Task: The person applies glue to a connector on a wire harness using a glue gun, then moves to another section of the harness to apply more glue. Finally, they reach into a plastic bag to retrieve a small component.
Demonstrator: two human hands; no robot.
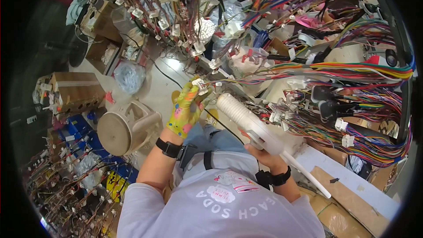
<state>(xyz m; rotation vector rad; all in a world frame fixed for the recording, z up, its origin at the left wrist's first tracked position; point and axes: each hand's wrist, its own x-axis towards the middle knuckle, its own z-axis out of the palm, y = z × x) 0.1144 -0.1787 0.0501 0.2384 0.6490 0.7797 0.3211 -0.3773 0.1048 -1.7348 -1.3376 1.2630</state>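
Observation:
My left hand (183,113), in a yellow patterned glove, pinches a white plastic connector (201,87) on the end of a bundle of coloured wires (264,77). Those wires run off to the right. A white glue gun (251,121) with a ribbed front is in my bare right hand (266,158), its fingers wrapped round the grip below the body. A white glue stick (306,175) juts from its back toward the lower right. The ribbed front points at the upper left, near the connector but apart from it.
Many wire harnesses (374,72) with white connectors hang ahead and to the right. A black cord (165,74) crosses the floor toward my lap. At left stand a beige plastic stool (115,133), a cardboard box (77,89) and a clear plastic bag (130,77). More harnesses (66,189) fill the lower left.

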